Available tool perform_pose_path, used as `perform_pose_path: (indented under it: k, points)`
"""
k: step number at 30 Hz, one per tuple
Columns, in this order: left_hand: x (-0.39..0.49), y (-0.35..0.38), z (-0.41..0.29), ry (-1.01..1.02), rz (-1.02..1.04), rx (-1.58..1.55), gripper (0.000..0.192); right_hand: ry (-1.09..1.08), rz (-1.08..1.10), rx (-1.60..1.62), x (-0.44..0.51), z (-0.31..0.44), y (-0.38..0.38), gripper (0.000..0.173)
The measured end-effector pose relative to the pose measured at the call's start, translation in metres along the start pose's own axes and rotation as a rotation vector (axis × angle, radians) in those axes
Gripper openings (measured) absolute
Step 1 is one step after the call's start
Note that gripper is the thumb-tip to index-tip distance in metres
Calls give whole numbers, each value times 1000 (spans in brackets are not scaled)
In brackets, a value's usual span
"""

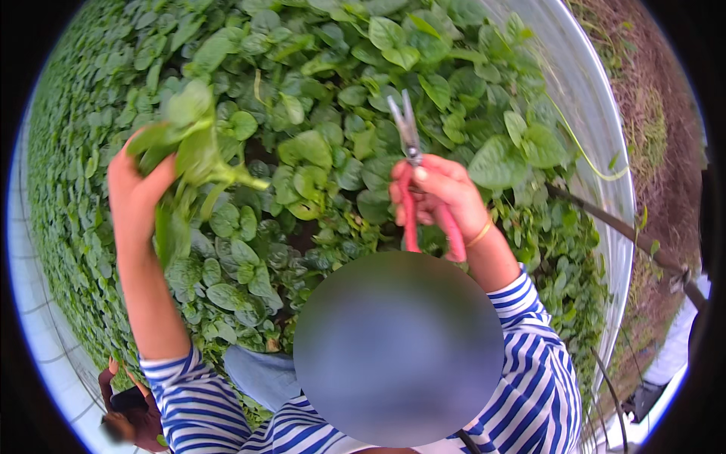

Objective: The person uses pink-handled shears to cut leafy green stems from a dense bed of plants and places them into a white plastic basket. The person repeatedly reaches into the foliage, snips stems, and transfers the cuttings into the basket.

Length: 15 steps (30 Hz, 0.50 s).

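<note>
My left hand (133, 196) grips a bunch of leafy green cuttings (201, 153), slightly blurred, whose pale cut stem end points to the right. Broad leaves hang below the fingers. In my right hand (448, 184) is a pair of pruning snips (409, 133) with red handles. Their narrow metal blades point up and away from me, with the tips a little apart. Both hands are above a dense bed of broad-leaved plants (306, 150), which look like Malabar spinach. The snips' blades are apart from the bunch.
Clear plastic sheeting (610, 125) borders the plants on the right, with bare soil and dry grass (661, 119) beyond. A dark pole (624, 230) slants across that edge. Another person (133, 411) is among the plants at lower left. A blurred disc hides the bottom middle.
</note>
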<state>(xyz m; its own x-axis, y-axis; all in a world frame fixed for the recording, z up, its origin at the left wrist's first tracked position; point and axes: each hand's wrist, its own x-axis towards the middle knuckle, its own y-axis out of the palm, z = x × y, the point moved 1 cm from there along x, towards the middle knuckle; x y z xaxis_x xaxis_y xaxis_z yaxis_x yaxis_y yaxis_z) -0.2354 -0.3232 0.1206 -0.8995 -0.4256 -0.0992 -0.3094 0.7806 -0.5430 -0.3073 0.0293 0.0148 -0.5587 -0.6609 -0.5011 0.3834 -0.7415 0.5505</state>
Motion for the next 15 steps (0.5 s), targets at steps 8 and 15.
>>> perform_pose_path:
  k: [8, 15]
  points:
    - [-87, 82, -4, 225, 540, 337, 71, 52, -216, -264, -137, 17, -65, 31]
    - [-105, 203, -46, 709, 968, 611, 92, 245, -339, -299, -154, -50, -79, 21]
